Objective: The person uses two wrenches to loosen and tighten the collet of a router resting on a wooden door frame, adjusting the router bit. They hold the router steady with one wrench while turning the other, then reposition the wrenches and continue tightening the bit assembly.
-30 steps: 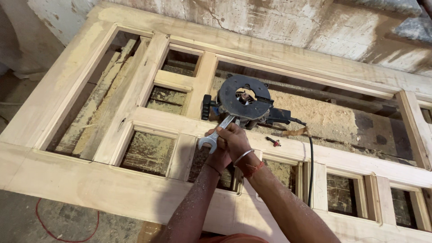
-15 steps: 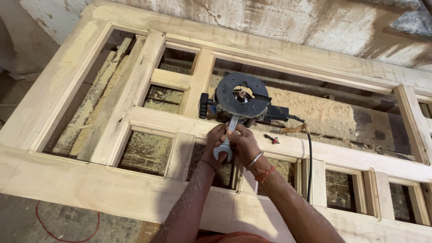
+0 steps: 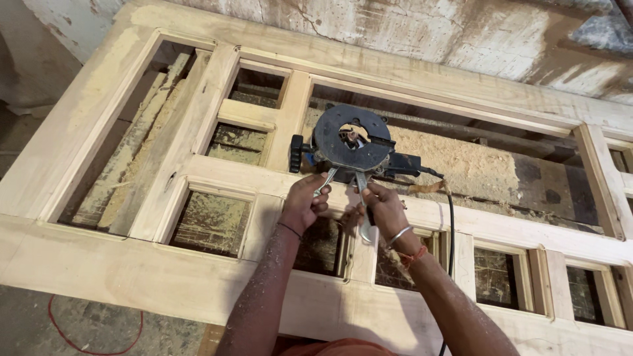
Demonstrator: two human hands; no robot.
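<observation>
Item: inverted wood router (image 3: 351,144), round black base up, resting on the wooden door frame (image 3: 217,175) just beyond your fingers. Your left hand (image 3: 304,201) fingers close on one spanner (image 3: 324,182); your right hand (image 3: 384,209) fingers grip a second spanner (image 3: 364,209). Risk: a spanner slipping off would likely knock your knuckles against the base.

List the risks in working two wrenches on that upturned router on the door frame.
1. The router's black cord is attached; whether it is plugged in cannot be seen, so an accidental start near both hands seems possible.
2. Left hand and right hand each hold a wrench close together; a slip might knock knuckles.
3. The router rests on a narrow rail of the wooden frame beside openings and could tip in.
</observation>
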